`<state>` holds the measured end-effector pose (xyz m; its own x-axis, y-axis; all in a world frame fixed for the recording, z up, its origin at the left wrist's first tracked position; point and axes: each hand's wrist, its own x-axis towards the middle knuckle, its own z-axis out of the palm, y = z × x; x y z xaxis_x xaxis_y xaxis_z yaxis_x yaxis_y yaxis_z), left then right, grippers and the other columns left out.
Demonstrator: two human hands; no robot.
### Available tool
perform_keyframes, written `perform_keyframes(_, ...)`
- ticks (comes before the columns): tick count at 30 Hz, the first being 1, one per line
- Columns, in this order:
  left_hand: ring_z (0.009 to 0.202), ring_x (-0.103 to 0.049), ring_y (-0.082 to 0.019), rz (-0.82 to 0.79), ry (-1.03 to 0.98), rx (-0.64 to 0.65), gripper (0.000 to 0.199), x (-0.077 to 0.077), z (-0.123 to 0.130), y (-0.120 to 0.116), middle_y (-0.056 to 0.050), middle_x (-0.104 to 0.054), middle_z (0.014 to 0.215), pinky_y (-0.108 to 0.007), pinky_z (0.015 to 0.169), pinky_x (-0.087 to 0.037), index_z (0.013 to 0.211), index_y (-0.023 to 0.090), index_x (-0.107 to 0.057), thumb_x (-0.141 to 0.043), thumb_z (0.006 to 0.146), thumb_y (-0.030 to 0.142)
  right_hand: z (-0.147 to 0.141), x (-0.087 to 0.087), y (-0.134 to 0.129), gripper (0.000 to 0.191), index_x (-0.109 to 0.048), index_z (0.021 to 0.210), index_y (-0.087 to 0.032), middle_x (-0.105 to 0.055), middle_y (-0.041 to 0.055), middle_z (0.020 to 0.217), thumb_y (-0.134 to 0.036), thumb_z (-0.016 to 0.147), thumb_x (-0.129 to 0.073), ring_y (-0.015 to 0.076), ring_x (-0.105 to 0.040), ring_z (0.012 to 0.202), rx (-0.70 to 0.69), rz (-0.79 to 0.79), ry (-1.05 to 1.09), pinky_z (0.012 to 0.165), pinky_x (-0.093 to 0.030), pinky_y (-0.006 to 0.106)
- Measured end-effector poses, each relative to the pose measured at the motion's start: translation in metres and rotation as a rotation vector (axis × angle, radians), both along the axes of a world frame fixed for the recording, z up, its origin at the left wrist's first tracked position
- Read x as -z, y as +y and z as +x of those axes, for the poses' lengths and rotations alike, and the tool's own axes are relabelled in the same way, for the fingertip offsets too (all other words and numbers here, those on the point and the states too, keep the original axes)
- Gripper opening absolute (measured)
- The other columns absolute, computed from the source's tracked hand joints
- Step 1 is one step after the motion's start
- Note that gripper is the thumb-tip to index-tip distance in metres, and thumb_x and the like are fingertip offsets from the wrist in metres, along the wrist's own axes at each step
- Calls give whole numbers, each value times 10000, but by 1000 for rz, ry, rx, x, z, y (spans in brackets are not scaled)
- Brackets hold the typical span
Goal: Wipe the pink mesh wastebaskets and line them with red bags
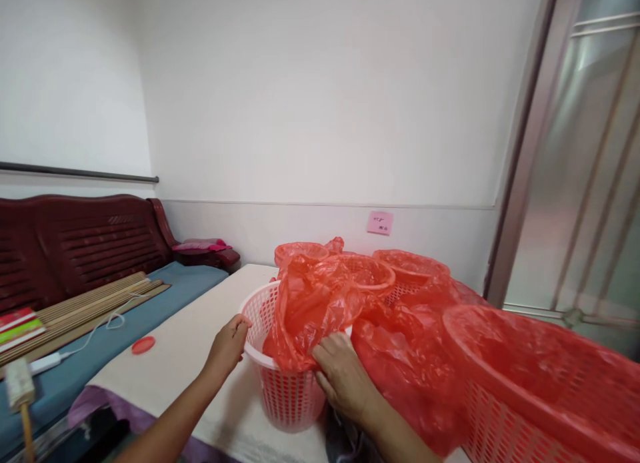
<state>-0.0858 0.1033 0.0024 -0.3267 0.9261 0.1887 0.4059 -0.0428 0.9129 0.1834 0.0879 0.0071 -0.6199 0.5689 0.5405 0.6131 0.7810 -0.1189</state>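
Note:
A pale plastic basket (295, 400) with lattice walls stands on the table before me. A thin red plastic bag (315, 310) hangs partly inside it and folds over its right side, while the left part of the rim is bare. My left hand (230, 343) is closed on that bare rim, thumb on top. On the near right side, my right hand (343, 370) closes over the bag's edge at the rim; its fingertips are partly hidden. More crumpled red bag (410, 370) spreads to the right of my right hand.
Several bag-lined baskets crowd the right and back, including a large one (530, 410) at front right. A red disc (143, 345) lies on the white-covered table (200, 330). Left stands a dark wooden bench (100, 236) holding slats and a cable. A pink note (380, 222) is on the wall.

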Motion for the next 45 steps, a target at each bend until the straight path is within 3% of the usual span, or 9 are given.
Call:
perform_keyframes(10,381,-414,-103,-26,-68,-25,165,1,4,12,90,-416,477,-176,347,-302,804,233,-482,-427,751,380,-3,15,12,160,-469,795,-222,-549,11,862,-87,711,-495,201,-432,843,-36,-17,186,874,-324,400)
perform_keyframes(16,380,-438,-105,-62,-162,-42,240,13,3,13,82,-484,501,-175,358,-291,856,238,-463,-456,715,432,-13,34,28,247,-448,723,-213,-531,8,712,-115,502,-501,191,-426,711,-69,237,352,767,-338,378)
perform_keyframes(23,351,-426,-100,-67,-188,-64,217,19,3,19,84,-489,481,-166,350,-273,869,243,-438,-441,720,402,-19,43,39,283,-429,681,-221,-511,0,627,-140,414,-476,183,-407,622,-58,420,467,683,-334,351)
perform_keyframes(32,274,-324,-85,-142,-77,33,211,-9,0,11,122,-343,381,-175,268,-252,804,234,-475,-475,703,419,-3,54,41,223,-489,781,-231,-555,0,713,-135,583,-526,190,-452,706,-62,305,277,781,-368,373)
perform_keyframes(35,259,-319,-90,-191,-73,66,243,-11,-3,13,109,-366,345,-181,270,-255,811,227,-483,-447,704,442,1,55,41,185,-480,793,-232,-557,1,729,-152,634,-534,192,-461,714,-50,302,216,790,-366,380)
perform_keyframes(41,310,-401,-127,-178,19,97,359,-3,-2,9,93,-376,377,-224,355,-349,904,224,-497,-293,790,497,2,43,33,208,-466,793,-233,-554,7,761,-121,624,-514,207,-470,754,-17,220,156,799,-362,394)
perform_keyframes(45,401,-490,-170,-170,243,132,320,-23,-10,1,24,-494,484,-274,425,-376,788,226,-568,-386,789,490,4,33,19,157,-450,780,-227,-556,7,780,-122,681,-513,202,-467,765,-11,136,132,797,-362,383)
